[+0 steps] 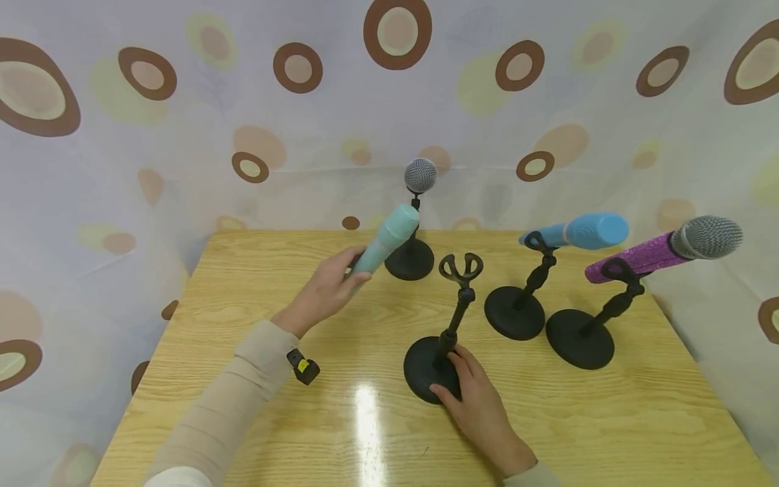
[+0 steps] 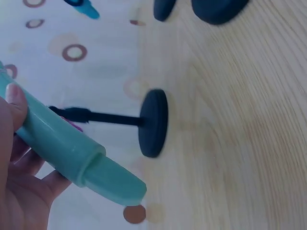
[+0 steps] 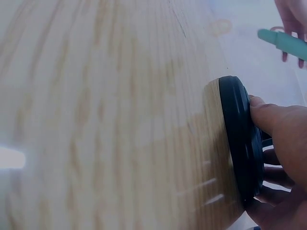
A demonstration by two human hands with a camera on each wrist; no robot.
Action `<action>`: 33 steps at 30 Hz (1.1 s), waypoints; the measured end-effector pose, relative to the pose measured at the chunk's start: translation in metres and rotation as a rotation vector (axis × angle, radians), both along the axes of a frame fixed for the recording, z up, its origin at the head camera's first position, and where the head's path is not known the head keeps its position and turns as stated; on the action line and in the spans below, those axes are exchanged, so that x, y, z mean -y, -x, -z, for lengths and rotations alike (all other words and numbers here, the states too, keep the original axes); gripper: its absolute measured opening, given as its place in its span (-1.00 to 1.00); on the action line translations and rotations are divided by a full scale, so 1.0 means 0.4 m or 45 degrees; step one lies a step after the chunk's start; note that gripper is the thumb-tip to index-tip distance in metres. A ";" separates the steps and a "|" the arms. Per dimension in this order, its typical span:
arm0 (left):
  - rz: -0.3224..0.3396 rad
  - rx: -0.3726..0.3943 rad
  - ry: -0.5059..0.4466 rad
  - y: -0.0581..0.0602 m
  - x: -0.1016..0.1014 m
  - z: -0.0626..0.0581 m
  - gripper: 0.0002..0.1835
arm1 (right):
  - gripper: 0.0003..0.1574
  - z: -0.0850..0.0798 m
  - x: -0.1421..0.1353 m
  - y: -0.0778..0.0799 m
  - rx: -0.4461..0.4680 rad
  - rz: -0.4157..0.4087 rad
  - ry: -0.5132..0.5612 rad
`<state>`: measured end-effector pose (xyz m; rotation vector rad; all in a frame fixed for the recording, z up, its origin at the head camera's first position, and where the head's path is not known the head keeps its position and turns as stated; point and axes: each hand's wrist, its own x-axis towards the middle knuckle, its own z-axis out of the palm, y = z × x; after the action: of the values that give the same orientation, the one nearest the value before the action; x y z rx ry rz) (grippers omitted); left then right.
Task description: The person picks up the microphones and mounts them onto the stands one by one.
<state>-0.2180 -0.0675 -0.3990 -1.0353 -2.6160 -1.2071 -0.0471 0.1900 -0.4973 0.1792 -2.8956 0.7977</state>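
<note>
A mint-green microphone (image 1: 386, 237) is held in my left hand (image 1: 322, 291), clear of the table, its thick head end pointing up and away. The left wrist view shows my thumb and fingers round the body of this microphone (image 2: 62, 139), with its narrower tail sticking out. My right hand (image 1: 481, 409) grips a black microphone stand (image 1: 455, 321) low down, thumb on the round base and fingers by the foot of the pole. The forked clip (image 1: 461, 270) on top of this stand holds nothing. In the right wrist view the base (image 3: 237, 139) is close over the wooden surface.
Behind, a silver-headed microphone (image 1: 420, 176) is on a black stand (image 1: 409, 262). To the right, a blue microphone (image 1: 593, 231) and a glittery purple one (image 1: 651, 256) lie tilted in stand clips. A patterned cloth (image 1: 365, 122) hangs behind the wooden table (image 1: 243, 270).
</note>
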 end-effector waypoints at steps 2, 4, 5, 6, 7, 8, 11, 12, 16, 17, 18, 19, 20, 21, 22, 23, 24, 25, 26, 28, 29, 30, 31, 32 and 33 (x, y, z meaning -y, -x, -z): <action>0.019 0.048 -0.051 -0.007 -0.017 -0.013 -0.49 | -0.21 0.001 -0.001 0.001 0.007 0.006 0.002; 0.025 0.095 -0.102 -0.013 -0.033 -0.025 -0.52 | -0.21 0.001 -0.001 0.001 0.021 0.015 0.004; 0.033 0.120 -0.134 -0.017 -0.042 -0.032 -0.53 | -0.21 0.001 -0.001 0.001 0.024 0.015 0.004; 0.047 0.143 -0.169 -0.020 -0.051 -0.037 -0.53 | -0.21 0.001 0.000 0.001 0.029 0.016 0.004; 0.058 0.147 -0.190 -0.023 -0.061 -0.043 -0.54 | -0.21 0.001 -0.001 0.001 0.030 0.016 0.005; 0.075 0.149 -0.214 -0.026 -0.070 -0.049 -0.54 | -0.21 0.000 -0.001 0.000 0.035 0.018 0.006; 0.129 0.138 -0.269 -0.037 -0.099 -0.068 -0.54 | -0.21 0.001 -0.002 0.000 0.032 0.017 0.004; 0.140 0.120 -0.274 -0.041 -0.109 -0.075 -0.55 | -0.21 0.001 -0.002 -0.001 0.029 0.017 0.005; 0.158 0.055 -0.289 -0.055 -0.141 -0.099 -0.56 | -0.21 0.001 -0.004 0.000 0.015 0.007 -0.002; 0.161 0.047 -0.297 -0.058 -0.148 -0.104 -0.56 | -0.21 0.001 -0.004 0.000 0.013 0.007 -0.001; 0.166 0.041 -0.309 -0.061 -0.154 -0.109 -0.56 | -0.22 0.001 -0.004 0.000 0.014 0.006 0.000; 0.171 0.041 -0.325 -0.064 -0.159 -0.115 -0.56 | -0.22 0.001 -0.004 0.000 0.014 0.007 -0.001; 0.180 0.036 -0.344 -0.067 -0.164 -0.120 -0.55 | -0.22 0.002 -0.004 -0.001 0.016 0.009 0.005; 0.182 0.026 -0.357 -0.069 -0.168 -0.125 -0.55 | -0.22 0.002 -0.004 -0.001 0.021 0.012 0.003; 0.182 0.010 -0.366 -0.071 -0.173 -0.130 -0.54 | -0.22 0.002 -0.003 -0.001 0.023 0.015 0.005; 0.185 -0.009 -0.376 -0.072 -0.178 -0.136 -0.54 | -0.22 0.003 -0.002 -0.001 0.024 0.019 0.005; 0.190 -0.026 -0.389 -0.073 -0.183 -0.140 -0.54 | -0.22 0.003 -0.002 -0.002 0.026 0.021 0.006; 0.192 -0.056 -0.394 -0.073 -0.188 -0.146 -0.54 | -0.22 0.004 -0.001 -0.002 0.028 0.024 0.004; 0.194 -0.088 -0.394 -0.072 -0.193 -0.150 -0.54 | -0.22 0.004 0.000 -0.002 0.033 0.026 0.005; 0.203 -0.148 -0.388 -0.072 -0.205 -0.161 -0.53 | -0.22 0.003 0.002 -0.003 0.042 0.032 0.007; 0.209 -0.172 -0.381 -0.072 -0.210 -0.166 -0.53 | -0.22 0.003 0.002 -0.003 0.046 0.033 0.007; 0.212 -0.192 -0.372 -0.073 -0.215 -0.172 -0.53 | -0.22 0.002 0.003 -0.002 0.054 0.034 0.008; 0.215 -0.205 -0.365 -0.075 -0.219 -0.178 -0.52 | -0.22 0.001 0.004 -0.002 0.058 0.035 0.009; 0.217 -0.209 -0.357 -0.077 -0.222 -0.184 -0.52 | -0.22 0.001 0.004 -0.002 0.061 0.035 0.010; 0.218 -0.206 -0.352 -0.080 -0.225 -0.190 -0.53 | -0.22 0.000 0.004 -0.002 0.061 0.035 0.009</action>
<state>-0.1859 0.0226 -0.3229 -1.2592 -2.2012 -1.4053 -0.0462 0.1884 -0.4974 0.1209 -2.9325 0.8185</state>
